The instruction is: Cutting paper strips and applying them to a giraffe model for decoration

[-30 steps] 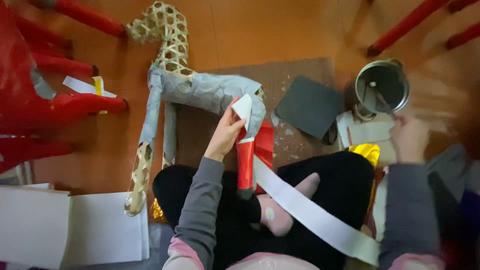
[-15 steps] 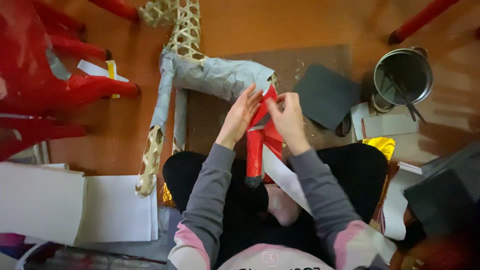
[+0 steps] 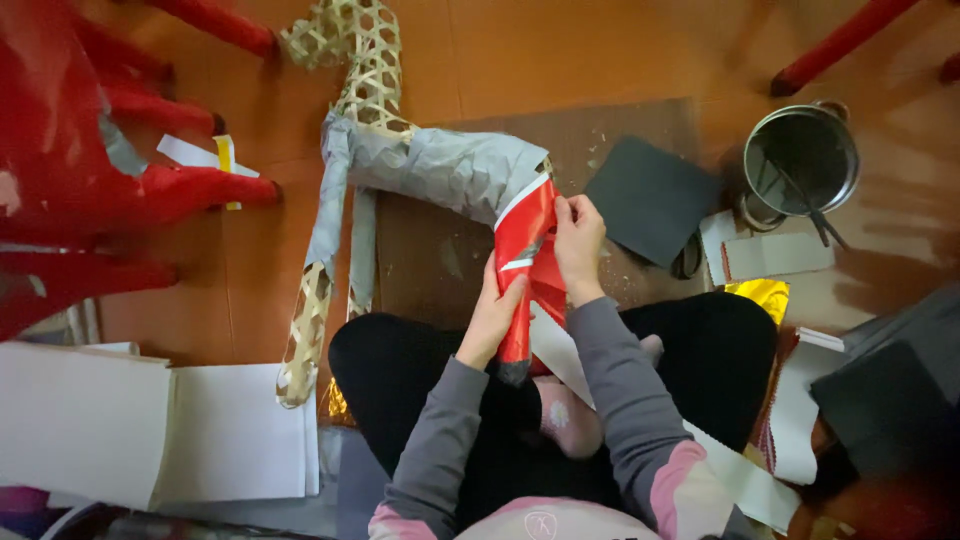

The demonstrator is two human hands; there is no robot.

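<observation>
Woven bamboo animal frame (image 3: 365,60) lies on the orange floor (image 3: 560,50), body wrapped in grey paper (image 3: 450,170), partly over a brown cardboard sheet (image 3: 440,260); red chair (image 3: 70,190) to one side; white sheets (image 3: 150,435) near the person's knee; steel pot (image 3: 800,160) and black card (image 3: 648,200) on the other side; red glossy paper (image 3: 525,260) sits on the frame's rear leg, over the person's lap; left hand (image 3: 492,315) grip clamped on its lower part; right hand (image 3: 578,245) fingers pinched together on its upper edge.
</observation>
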